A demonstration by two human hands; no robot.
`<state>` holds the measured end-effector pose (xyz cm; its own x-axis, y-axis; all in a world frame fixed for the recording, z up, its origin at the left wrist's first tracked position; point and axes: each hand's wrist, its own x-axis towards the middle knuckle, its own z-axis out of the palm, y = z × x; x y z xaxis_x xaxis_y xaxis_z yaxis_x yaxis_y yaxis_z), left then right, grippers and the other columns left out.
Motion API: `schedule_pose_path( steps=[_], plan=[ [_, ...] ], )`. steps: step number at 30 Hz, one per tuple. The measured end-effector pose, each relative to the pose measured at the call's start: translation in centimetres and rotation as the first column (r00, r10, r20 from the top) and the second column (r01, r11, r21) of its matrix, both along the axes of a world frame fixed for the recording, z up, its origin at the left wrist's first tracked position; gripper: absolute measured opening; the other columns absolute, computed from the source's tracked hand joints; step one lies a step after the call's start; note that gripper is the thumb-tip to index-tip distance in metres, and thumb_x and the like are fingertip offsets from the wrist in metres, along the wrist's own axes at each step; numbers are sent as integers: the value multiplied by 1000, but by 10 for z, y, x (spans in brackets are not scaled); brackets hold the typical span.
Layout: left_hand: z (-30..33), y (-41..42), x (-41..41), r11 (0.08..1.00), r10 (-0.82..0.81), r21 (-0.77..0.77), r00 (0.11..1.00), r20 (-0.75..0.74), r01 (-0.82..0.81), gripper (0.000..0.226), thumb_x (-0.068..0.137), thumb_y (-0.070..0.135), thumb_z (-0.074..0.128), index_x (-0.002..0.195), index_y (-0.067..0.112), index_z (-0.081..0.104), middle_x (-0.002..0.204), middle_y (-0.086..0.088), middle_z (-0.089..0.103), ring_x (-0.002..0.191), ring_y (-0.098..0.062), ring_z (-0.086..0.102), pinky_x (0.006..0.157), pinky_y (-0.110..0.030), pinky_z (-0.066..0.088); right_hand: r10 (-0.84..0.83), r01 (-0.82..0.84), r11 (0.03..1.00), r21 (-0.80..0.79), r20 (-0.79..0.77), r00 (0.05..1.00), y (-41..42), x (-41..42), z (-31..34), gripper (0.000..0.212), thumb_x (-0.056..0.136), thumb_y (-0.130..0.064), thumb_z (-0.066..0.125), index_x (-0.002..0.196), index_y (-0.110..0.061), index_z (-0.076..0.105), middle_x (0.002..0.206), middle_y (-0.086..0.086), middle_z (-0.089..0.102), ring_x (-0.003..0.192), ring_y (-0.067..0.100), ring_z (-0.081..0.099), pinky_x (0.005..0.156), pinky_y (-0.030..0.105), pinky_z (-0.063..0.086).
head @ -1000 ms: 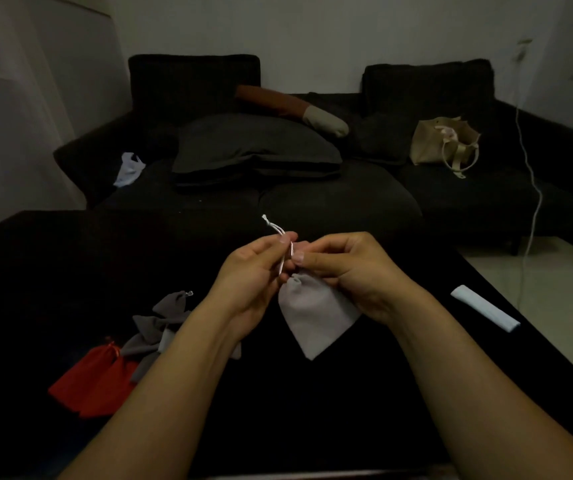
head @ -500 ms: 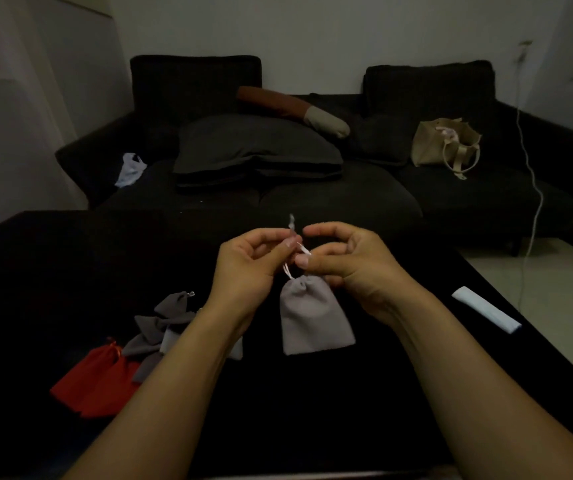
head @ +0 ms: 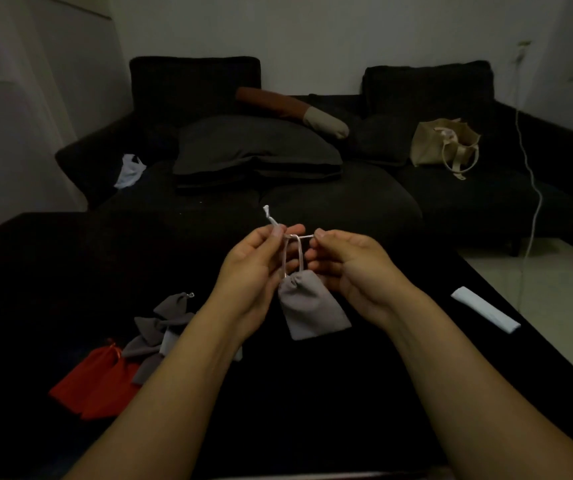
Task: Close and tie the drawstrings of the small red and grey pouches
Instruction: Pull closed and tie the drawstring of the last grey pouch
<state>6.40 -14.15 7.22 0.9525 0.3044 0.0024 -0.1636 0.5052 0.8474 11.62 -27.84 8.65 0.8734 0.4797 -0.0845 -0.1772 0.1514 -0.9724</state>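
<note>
A small grey pouch [head: 312, 306] hangs from its white drawstring [head: 293, 252] above the black table [head: 70, 258], its mouth gathered shut. My left hand [head: 257, 268] pinches one end of the string, whose knotted tip [head: 267, 213] sticks up past my fingers. My right hand [head: 351, 265] pinches the other end, and the string runs taut between the two hands. Several more grey pouches [head: 160, 327] lie in a heap at the left of the table, with red pouches [head: 98, 379] beside them.
A white folded strip [head: 484, 309] lies near the table's right edge. Behind the table stands a dark sofa [head: 312, 188] with cushions, a beige tote bag [head: 444, 143] and a white cloth [head: 129, 169]. A white cable [head: 531, 188] hangs at the right.
My hands have drawn apart, pulling the string straight between them. The pouch swung from a tilted corner-down hang to hanging lower on longer loops of string.
</note>
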Motion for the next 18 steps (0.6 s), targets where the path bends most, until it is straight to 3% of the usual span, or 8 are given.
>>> schedule_pose_path(
  steps=[2,5,7,8,10,13,16,18],
  plan=[
    [-2,4,4,983,-43,-178,998,-41,35,31,98,25,53,120,5,62,117,-15,70,108,-30,68,79,-39,59,-3,25,985,172,-127,992,2,-1,1,30,100,-20,52,75,-10,67,79,7,69,69,16,64,74,32,55],
    [-1,9,6,948,-45,-317,998,-47,27,21,95,30,56,88,14,69,83,-1,72,81,-13,68,78,-31,55,102,36,898,439,-286,953,-2,0,4,41,99,-21,49,63,-12,66,99,11,76,81,20,72,81,35,56],
    [3,9,4,961,-12,-276,999,-37,1,25,99,33,51,79,21,61,62,8,59,60,-6,52,69,-23,43,173,51,814,578,-325,930,-4,3,5,32,98,-22,48,69,-15,56,98,8,75,63,13,64,60,24,52],
    [3,9,4,968,1,-251,1000,-31,-8,25,100,33,49,80,22,59,58,9,52,54,-5,45,63,-21,38,184,58,794,605,-330,926,-5,5,4,29,98,-22,47,71,-16,53,88,5,73,55,10,54,49,19,42],
    [3,11,4,982,30,-186,1000,-3,-30,23,101,33,47,85,20,57,52,9,43,45,-4,38,52,-19,34,162,38,832,554,-308,938,-5,7,3,27,98,-24,45,72,-17,50,66,-1,58,49,7,39,44,18,28],
    [3,14,5,992,121,-46,991,49,-119,25,103,29,45,83,16,56,48,9,35,40,-3,31,44,-17,32,55,41,921,387,-234,971,-5,10,6,31,100,-22,43,69,-17,45,55,-3,35,45,8,27,43,19,23],
    [3,9,5,984,160,55,981,105,-167,25,103,22,45,82,13,55,45,9,33,38,-2,28,43,-16,30,-120,145,944,297,-101,988,-4,12,7,33,99,-14,41,66,-16,41,50,-5,29,41,7,22,40,20,20],
    [3,6,5,958,166,214,979,114,-188,26,103,20,44,84,12,59,47,9,35,40,-2,29,44,-16,30,-173,165,967,194,21,985,-3,12,6,33,98,-12,41,65,-17,40,48,-5,29,41,8,23,39,20,21]
  ],
)
